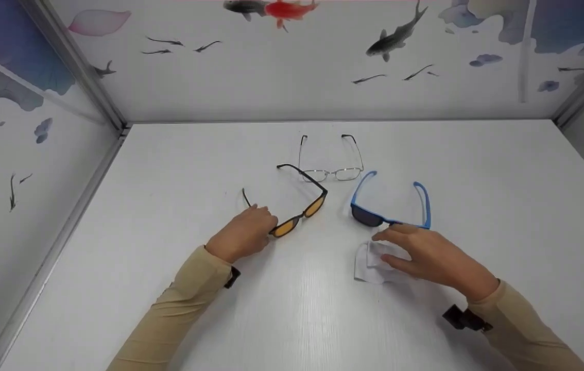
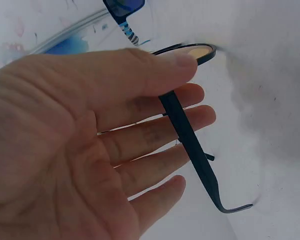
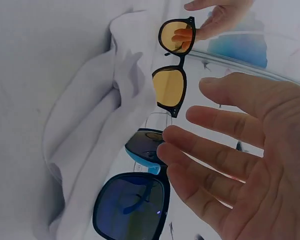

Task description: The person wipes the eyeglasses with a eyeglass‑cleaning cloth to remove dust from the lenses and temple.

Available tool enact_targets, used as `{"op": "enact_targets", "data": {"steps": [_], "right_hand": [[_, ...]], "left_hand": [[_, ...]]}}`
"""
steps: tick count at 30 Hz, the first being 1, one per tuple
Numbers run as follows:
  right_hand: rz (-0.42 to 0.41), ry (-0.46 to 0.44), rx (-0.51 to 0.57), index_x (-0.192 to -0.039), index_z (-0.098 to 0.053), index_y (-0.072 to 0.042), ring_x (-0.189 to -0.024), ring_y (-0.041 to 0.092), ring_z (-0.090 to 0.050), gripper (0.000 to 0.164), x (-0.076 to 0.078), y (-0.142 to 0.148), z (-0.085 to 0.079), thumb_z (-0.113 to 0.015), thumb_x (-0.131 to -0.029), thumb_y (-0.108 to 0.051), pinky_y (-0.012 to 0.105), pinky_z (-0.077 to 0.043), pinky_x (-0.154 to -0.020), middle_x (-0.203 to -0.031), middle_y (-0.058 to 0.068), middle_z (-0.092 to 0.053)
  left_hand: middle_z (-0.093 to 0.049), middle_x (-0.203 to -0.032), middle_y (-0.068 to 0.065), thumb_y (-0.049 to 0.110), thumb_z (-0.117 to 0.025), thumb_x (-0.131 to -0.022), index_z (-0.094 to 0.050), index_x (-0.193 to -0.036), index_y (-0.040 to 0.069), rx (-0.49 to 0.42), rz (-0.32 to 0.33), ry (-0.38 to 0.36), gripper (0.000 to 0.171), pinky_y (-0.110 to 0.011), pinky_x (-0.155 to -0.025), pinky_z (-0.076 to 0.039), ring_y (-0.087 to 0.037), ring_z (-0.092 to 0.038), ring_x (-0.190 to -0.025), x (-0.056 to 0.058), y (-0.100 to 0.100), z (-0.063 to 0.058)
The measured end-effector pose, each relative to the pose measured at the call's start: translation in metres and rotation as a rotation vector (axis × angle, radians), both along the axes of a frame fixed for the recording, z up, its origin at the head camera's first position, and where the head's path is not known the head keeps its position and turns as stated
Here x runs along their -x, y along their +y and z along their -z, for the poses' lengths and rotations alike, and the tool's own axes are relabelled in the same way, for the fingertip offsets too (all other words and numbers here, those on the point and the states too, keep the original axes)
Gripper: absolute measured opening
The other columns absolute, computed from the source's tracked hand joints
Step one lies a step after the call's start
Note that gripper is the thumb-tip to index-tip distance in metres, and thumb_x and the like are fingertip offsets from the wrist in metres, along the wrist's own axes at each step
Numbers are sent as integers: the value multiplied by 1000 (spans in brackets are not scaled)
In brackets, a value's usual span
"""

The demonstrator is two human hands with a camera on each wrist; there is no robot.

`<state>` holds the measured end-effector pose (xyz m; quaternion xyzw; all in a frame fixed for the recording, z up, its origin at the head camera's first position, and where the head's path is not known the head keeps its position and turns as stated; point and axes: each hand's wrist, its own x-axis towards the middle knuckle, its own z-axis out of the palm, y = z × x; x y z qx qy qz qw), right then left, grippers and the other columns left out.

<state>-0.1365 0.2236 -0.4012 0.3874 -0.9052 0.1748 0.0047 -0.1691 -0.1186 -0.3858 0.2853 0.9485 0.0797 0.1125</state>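
My left hand point(image 1: 244, 233) pinches black-framed glasses with orange lenses point(image 1: 315, 206) at one end of the front. In the left wrist view the thumb lies over the frame, and the black temple arm point(image 2: 190, 142) runs across the fingers. Both temple arms are unfolded. My right hand point(image 1: 428, 255) hovers with spread fingers by a white cloth point(image 1: 363, 272) and blue-framed sunglasses point(image 1: 366, 215), partly covering both. In the right wrist view nothing lies between its fingers; the cloth point(image 3: 97, 115) looks creased, beside the dark lens of the sunglasses point(image 3: 132, 207).
Thin metal-framed clear glasses point(image 1: 347, 174) lie farther back, arms unfolded and pointing away. One arm of the black pair reaches near them. The white table point(image 1: 168, 170) meets printed panels point(image 1: 209, 87) at the back and left side.
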Motion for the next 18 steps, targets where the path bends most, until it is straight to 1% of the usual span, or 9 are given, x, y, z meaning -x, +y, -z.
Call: {"op": "enact_targets", "data": {"steps": [1, 3, 6, 9, 14, 18], "right_hand": [[-2, -9, -4, -116, -65, -5, -92, 20, -64, 31, -1, -1, 2, -72, -87, -13, 36, -55, -74, -108, 7, -65], [2, -34, -13, -116, -65, -6, -92, 19, -63, 31, -2, -2, 6, -73, -86, -12, 36, -55, -74, -108, 7, -65], [11, -81, -33, -116, -65, -6, -90, 18, -62, 33, -4, -4, 9, -74, -85, -12, 35, -55, -73, -110, 8, -64], [23, -113, -57, -118, -64, -7, -88, 17, -61, 35, -5, -5, 10, -75, -85, -11, 35, -55, -74, -112, 9, -63], [42, -148, -85, -118, -64, -7, -88, 16, -60, 36, -6, -9, 8, -76, -84, -13, 36, -54, -74, -111, 8, -63], [49, -177, -102, -117, -64, -7, -88, 15, -58, 38, -6, -12, 7, -77, -84, -18, 35, -54, -74, -110, 7, -62]], "left_hand": [[-65, -92, -17, -6, -64, -88, -67, -94, -5, 11, -3, 9, 6, -42, -101, -41, -33, -61, -103, 0, 2, 1], [-65, -85, -16, -5, -62, -90, -67, -90, -5, 26, -6, 26, 5, -41, -88, -49, -30, -63, -85, 0, 4, 2], [-63, -78, -16, -6, -61, -90, -66, -85, -5, 37, 2, 49, 8, -41, -71, -52, -27, -59, -73, -1, 5, 4], [-62, -74, -15, -6, -61, -90, -66, -82, -5, 45, 10, 79, 9, -40, -68, -51, -26, -57, -69, 0, 5, 4], [-63, -74, -15, -3, -64, -89, -67, -84, -5, 58, 14, 102, 6, -39, -65, -53, -25, -58, -66, 0, 6, 2], [-63, -73, -13, 2, -68, -88, -68, -84, -3, 83, 14, 121, 6, -40, -67, -52, -25, -58, -66, 1, 6, 1]]}}
